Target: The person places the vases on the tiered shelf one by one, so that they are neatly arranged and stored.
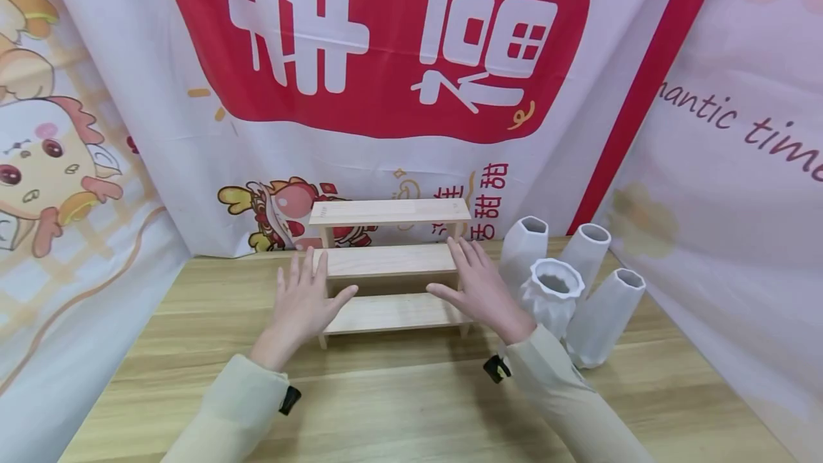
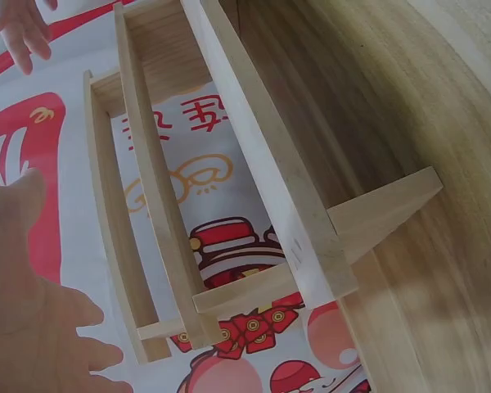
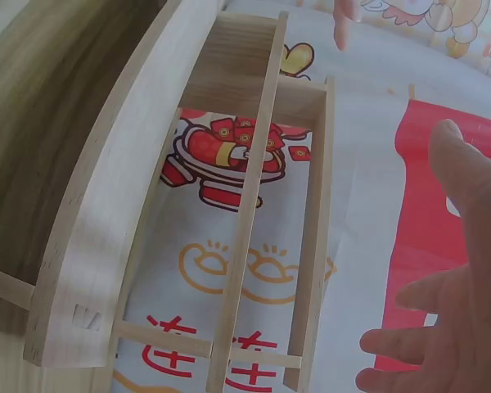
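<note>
A small three-tier wooden shelf stands on the table against the back cloth. My left hand, fingers spread, is at the shelf's left end in the head view. At the right end is my right hand, its fingers also straight and apart. The left wrist view has the left hand beside the shelf, with a gap between them. In the right wrist view a gap likewise separates the right hand from the shelf. Neither hand holds anything.
Several white vases stand close together right of the shelf: a fluted one in front, a faceted one beside it, others behind. My right forearm passes near them. Printed cloth hangs behind and on both sides of the wooden table.
</note>
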Demonstrator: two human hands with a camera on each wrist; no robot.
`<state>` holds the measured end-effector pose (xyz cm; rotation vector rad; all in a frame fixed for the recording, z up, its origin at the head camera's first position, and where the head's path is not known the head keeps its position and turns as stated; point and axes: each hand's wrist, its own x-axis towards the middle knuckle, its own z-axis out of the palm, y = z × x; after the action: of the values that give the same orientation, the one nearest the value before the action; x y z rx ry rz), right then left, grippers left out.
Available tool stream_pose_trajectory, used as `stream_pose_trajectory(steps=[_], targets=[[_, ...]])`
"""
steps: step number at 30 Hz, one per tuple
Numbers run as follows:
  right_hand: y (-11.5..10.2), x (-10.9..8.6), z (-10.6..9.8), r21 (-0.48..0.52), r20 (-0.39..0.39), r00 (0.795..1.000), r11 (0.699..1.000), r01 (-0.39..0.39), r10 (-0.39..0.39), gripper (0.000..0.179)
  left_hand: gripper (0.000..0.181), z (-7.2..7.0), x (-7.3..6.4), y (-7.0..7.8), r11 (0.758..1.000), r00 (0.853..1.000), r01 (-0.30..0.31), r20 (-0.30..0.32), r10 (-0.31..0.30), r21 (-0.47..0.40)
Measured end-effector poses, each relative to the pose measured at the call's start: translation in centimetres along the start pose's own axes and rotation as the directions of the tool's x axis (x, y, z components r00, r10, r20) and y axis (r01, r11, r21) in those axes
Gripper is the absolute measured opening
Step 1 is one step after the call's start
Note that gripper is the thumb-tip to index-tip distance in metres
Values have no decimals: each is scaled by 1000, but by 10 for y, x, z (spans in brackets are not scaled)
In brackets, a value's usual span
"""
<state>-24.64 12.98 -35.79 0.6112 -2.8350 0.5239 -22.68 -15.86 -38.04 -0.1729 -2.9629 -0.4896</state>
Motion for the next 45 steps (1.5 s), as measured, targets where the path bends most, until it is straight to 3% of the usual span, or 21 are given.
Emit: stream_pose_trajectory(steps=[29, 45], targets=[[-2, -23, -10, 106, -49, 999, 994, 21, -16, 89, 93, 17, -15, -23, 999, 1000, 9, 22, -8, -43], [-4, -36, -16, 181, -54, 998, 983, 30, -21, 91, 93, 30, -22, -34, 996, 999, -27, 16, 28, -80]])
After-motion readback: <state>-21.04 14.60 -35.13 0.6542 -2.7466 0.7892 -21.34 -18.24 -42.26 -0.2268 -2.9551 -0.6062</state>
